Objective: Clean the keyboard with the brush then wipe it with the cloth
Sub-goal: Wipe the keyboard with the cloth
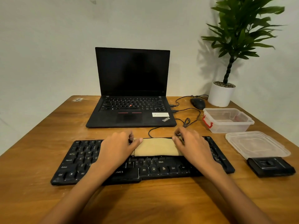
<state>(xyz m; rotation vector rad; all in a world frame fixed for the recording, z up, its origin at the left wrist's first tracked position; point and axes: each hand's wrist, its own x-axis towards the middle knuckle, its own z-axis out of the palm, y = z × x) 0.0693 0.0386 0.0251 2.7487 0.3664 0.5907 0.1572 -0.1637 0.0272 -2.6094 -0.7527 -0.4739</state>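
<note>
A black keyboard (77, 159) lies across the wooden table in front of me. A folded tan cloth (156, 147) rests flat on its middle keys. My left hand (119, 148) holds the cloth's left end, with the thumb on top and the fingers curled over the far edge. My right hand (192, 145) pinches the right end the same way. A flat black block (270, 166), possibly the brush lying bristles down, sits on the table to the right of the keyboard.
An open black laptop (131, 110) stands behind the keyboard, with cables (186, 122) and a mouse (197, 102) to its right. A clear plastic box (226, 120), its lid (257, 145) and a potted plant (221, 94) fill the right side.
</note>
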